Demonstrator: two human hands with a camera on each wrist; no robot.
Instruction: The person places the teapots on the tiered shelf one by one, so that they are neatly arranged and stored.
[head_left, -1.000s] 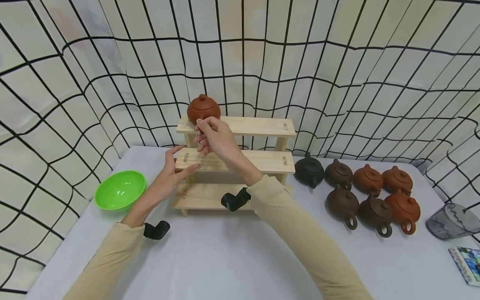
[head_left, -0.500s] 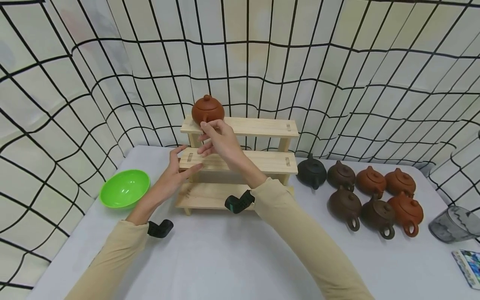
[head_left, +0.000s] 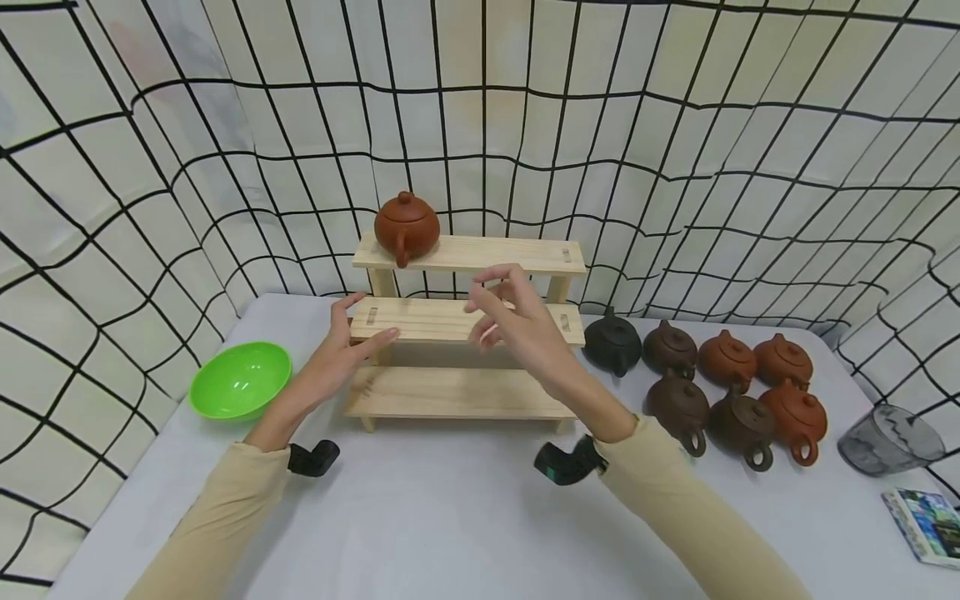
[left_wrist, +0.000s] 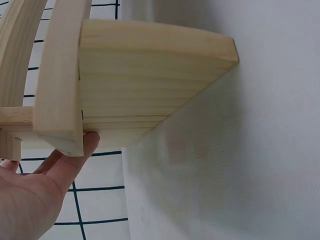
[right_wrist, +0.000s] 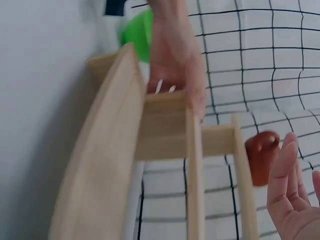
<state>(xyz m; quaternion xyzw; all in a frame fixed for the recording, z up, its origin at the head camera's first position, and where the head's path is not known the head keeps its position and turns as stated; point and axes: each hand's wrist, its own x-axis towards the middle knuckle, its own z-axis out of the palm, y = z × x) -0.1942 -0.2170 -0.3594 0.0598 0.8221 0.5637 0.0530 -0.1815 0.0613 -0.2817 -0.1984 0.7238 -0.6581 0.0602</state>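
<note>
The reddish-brown teapot (head_left: 406,229) lies to the left of the right grip (head_left: 519,317), higher and farther from the person, with a gap between them; in the right wrist view it shows beside that grip's fingers. Its long axis, handle to spout, seems to run fore and aft: the handle (head_left: 401,248) faces the person and the spout is hidden. The right grip is loosely spread, fingers a little bent, holding nothing, in front of the wooden stand (head_left: 457,392). The left grip (head_left: 335,354) pinches the left end of the middle board (head_left: 427,321), thumb along its near edge. From there the teapot is above and slightly to the right; in the head view the left fingers look nearer to it than the right ones, though depth is hard to judge. It stands upright on the top board (head_left: 498,252), at the end on the left grip's side, round-bellied and smooth-looking, its lid on and topped by a small rounded knob (head_left: 406,197)
</note>
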